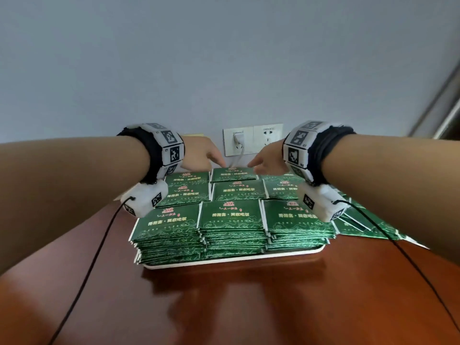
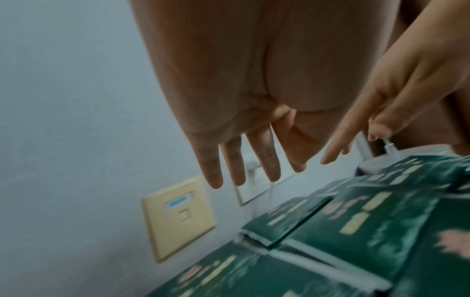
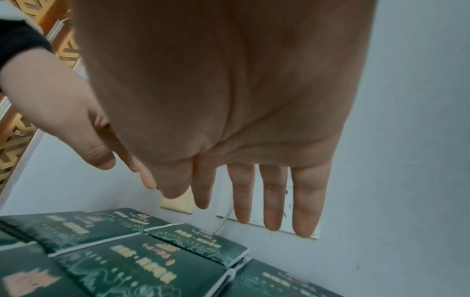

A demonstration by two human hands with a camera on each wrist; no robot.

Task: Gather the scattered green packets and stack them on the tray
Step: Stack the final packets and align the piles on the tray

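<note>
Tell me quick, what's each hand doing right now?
Left hand: open, fingers straight, holding nothing.
Right hand: open, fingers straight, holding nothing.

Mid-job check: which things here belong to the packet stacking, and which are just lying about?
Job:
stacked green packets
white tray
loose green packets right of the tray
left hand
right hand

Lying about:
wall sockets
white plug and cable
beige wall plate

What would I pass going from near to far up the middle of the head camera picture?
Brown table → white tray rim → front middle stack of green packets → middle stack → back middle stack → wall socket plate → grey wall.
</note>
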